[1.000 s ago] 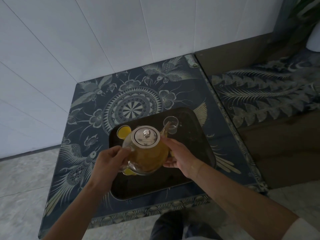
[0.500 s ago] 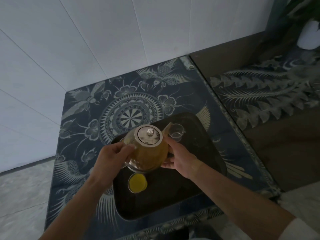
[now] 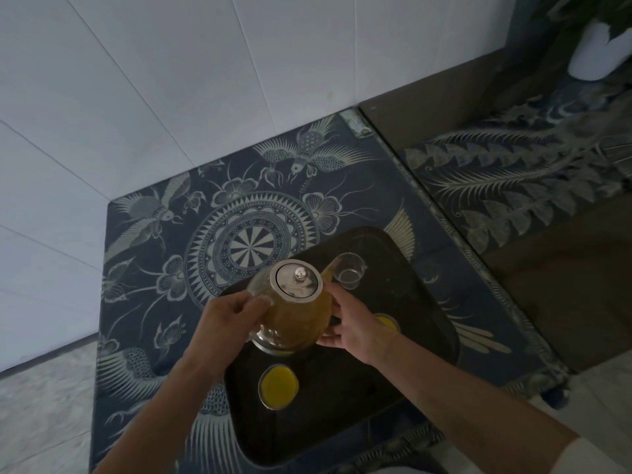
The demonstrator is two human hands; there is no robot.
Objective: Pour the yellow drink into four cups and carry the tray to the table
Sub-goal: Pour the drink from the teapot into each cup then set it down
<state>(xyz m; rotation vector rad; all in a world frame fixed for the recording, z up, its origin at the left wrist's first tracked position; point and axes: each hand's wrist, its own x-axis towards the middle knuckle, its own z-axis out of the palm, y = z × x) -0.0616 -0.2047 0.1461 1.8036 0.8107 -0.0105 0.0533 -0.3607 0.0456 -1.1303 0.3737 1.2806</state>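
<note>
A glass teapot with a metal lid, full of yellow drink, hangs above the black tray. My left hand grips its handle side and my right hand supports its right flank. The spout tilts toward an empty clear cup at the tray's far side, its tip at the cup's rim. A cup full of yellow drink stands at the tray's near left. Another filled cup peeks out behind my right wrist. Any other cup is hidden by the teapot.
The tray rests on a small table with a dark blue bird-and-flower cloth, against a white tiled wall. To the right lies a patterned bench with a white pot on its far end. Pale floor surrounds the table.
The teapot has moved away from the left cups toward the empty cup at the far right and tilted further. The view has shifted, showing the filled cups below.
</note>
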